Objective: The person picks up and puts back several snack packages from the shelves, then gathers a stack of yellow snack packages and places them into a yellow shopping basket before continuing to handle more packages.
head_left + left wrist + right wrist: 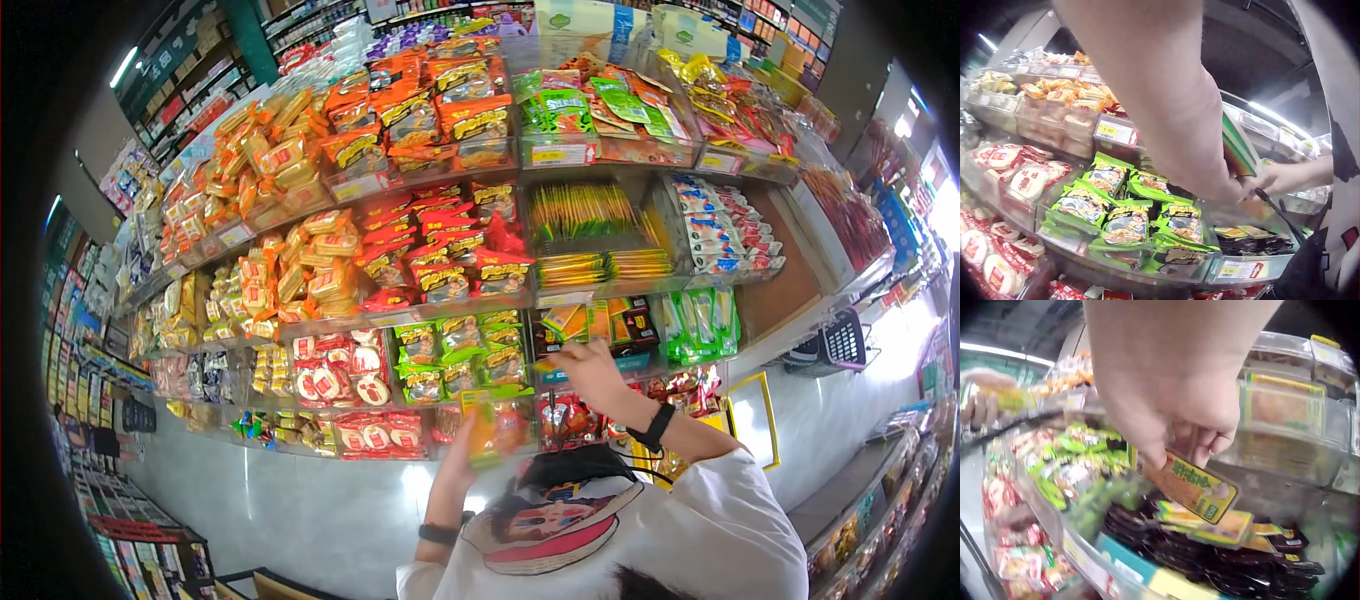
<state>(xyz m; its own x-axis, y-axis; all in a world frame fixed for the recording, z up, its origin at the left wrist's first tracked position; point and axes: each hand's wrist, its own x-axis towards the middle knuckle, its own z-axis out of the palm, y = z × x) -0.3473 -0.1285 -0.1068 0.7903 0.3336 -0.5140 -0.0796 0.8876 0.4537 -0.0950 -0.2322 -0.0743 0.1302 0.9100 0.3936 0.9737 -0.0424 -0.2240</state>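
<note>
In the head view my left hand point(459, 458) grips yellow-edged snack packets point(486, 430) in front of the lower shelves. My right hand point(592, 378) is over the bin of dark packets point(632, 325). Seen from the right wrist, its thumb and fingers point(1157, 447) pinch one yellow and green packet point(1200, 490), tilted above similar yellow packets point(1229, 526) lying on dark ones point(1210, 559). In the left wrist view the left hand point(1200, 150) hides part of its green-edged packets point(1238, 147).
Green packs point(700, 325) lie right of the dark packets, and green noodle-like bags point(460, 355) lie left. Above stands a bin of upright yellow-green packets point(583, 212). Clear bin walls and price labels point(1116, 132) edge each shelf. A black basket point(835, 345) is at the right.
</note>
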